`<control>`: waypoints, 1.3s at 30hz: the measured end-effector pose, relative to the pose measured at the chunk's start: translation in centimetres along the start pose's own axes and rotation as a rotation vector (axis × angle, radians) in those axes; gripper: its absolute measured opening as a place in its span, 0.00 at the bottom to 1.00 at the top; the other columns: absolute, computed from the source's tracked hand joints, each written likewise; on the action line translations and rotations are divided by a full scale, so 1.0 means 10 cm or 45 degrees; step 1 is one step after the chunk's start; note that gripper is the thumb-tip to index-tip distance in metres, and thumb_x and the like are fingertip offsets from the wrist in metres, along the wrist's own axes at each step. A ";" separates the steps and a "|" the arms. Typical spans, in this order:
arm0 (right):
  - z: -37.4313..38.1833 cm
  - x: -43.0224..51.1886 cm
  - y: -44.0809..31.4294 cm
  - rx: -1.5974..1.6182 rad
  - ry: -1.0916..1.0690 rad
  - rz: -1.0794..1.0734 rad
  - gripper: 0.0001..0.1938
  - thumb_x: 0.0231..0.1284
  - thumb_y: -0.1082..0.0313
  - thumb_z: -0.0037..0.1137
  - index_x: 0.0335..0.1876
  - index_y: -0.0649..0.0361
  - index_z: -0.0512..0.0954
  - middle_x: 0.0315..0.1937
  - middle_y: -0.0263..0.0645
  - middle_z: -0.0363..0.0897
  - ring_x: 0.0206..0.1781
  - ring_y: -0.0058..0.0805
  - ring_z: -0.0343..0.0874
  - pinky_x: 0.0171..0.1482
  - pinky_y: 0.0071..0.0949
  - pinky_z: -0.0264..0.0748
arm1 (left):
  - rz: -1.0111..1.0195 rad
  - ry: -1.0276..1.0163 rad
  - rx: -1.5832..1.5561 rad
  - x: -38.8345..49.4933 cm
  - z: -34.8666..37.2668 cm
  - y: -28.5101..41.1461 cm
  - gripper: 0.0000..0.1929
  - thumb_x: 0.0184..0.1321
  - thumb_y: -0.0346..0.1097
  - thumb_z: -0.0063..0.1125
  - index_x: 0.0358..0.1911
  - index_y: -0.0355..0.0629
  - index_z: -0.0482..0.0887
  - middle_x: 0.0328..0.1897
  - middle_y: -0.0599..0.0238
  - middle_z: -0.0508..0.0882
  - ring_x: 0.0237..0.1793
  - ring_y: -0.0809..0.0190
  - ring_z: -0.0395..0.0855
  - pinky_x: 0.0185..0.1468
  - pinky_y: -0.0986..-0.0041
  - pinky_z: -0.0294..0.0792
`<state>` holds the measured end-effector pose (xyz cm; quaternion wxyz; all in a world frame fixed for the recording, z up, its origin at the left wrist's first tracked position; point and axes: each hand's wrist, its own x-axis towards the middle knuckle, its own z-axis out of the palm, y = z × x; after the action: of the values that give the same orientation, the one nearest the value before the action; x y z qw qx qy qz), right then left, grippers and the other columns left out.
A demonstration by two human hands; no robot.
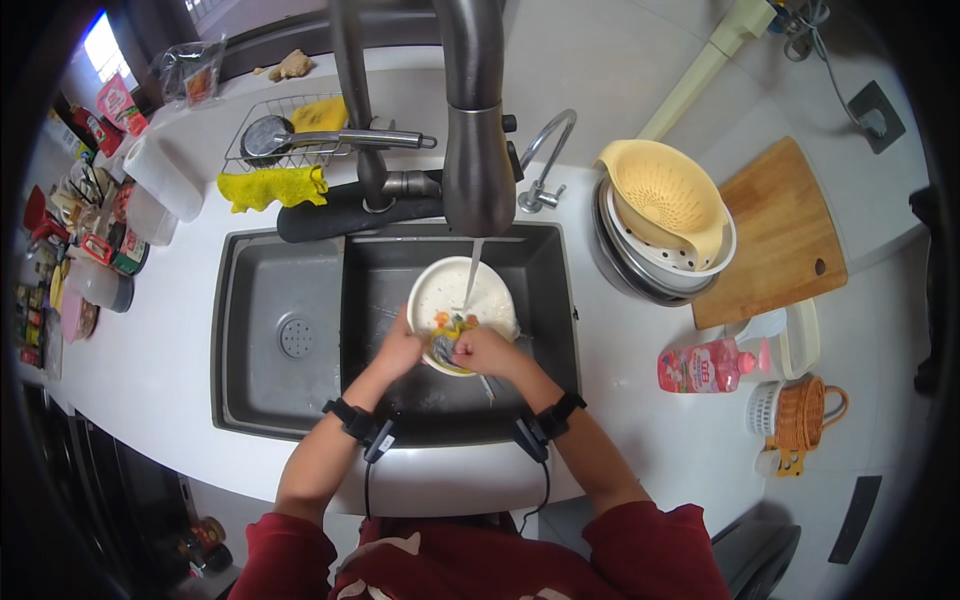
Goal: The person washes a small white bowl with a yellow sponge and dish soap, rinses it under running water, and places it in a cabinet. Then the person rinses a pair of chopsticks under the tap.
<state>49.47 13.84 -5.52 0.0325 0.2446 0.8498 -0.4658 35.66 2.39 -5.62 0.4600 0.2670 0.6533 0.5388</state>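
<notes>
Over the right basin of a dark double sink point(457, 420), my left hand point(399, 346) grips the left rim of a white plate point(431, 289). Orange and green marks show on the plate, perhaps a printed pattern. My right hand point(486, 351) is closed around a yellow-and-grey scrubbing cloth point(444, 346) and presses it on the plate's near part. Water point(472, 277) runs from the grey faucet point(480, 172) onto the plate. What look like chopsticks point(488, 390) partly show below my right hand.
Left of the plate is the second basin with its drain point(295, 337). A wire rack point(247, 135) and yellow cloth point(271, 187) stand behind it. Stacked bowls with a yellow colander point(664, 187), a wooden cutting board point(787, 240) and a pink soap bottle point(701, 366) are on the right.
</notes>
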 end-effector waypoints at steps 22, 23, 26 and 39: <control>0.00 -0.14 -0.10 -0.509 0.345 -0.163 0.11 0.46 0.65 0.55 0.35 0.61 0.72 0.36 0.46 0.73 0.42 0.45 0.72 0.47 0.41 0.67 | 0.218 0.306 0.316 0.19 -0.08 0.03 0.21 0.66 0.47 0.40 0.47 0.32 0.71 0.38 0.43 0.79 0.42 0.47 0.79 0.48 0.63 0.68; -0.04 -0.19 -0.06 -0.648 0.352 -0.042 0.12 0.45 0.65 0.56 0.34 0.61 0.72 0.34 0.45 0.73 0.42 0.45 0.72 0.46 0.38 0.68 | 0.226 0.303 0.327 0.20 -0.09 0.01 0.19 0.65 0.43 0.41 0.48 0.32 0.71 0.39 0.43 0.80 0.43 0.47 0.79 0.49 0.64 0.68; -0.14 -0.13 0.04 -0.765 0.751 0.151 0.16 0.44 0.61 0.58 0.37 0.62 0.72 0.37 0.44 0.73 0.44 0.42 0.72 0.44 0.36 0.70 | 0.242 0.316 0.307 0.23 -0.09 -0.02 0.15 0.61 0.32 0.45 0.49 0.32 0.70 0.41 0.46 0.80 0.44 0.49 0.79 0.50 0.65 0.68; -0.13 0.26 0.69 0.528 1.090 0.384 0.12 0.47 0.70 0.60 0.37 0.68 0.74 0.33 0.52 0.79 0.40 0.49 0.79 0.44 0.37 0.74 | 0.132 0.272 0.858 0.25 0.05 0.25 0.34 0.47 0.36 0.64 0.59 0.35 0.63 0.62 0.44 0.64 0.58 0.47 0.68 0.58 0.61 0.64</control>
<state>50.50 18.99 -10.82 -0.3017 0.5354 0.6314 -0.4729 34.63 5.39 -4.06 0.2473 0.3789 0.8242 0.3405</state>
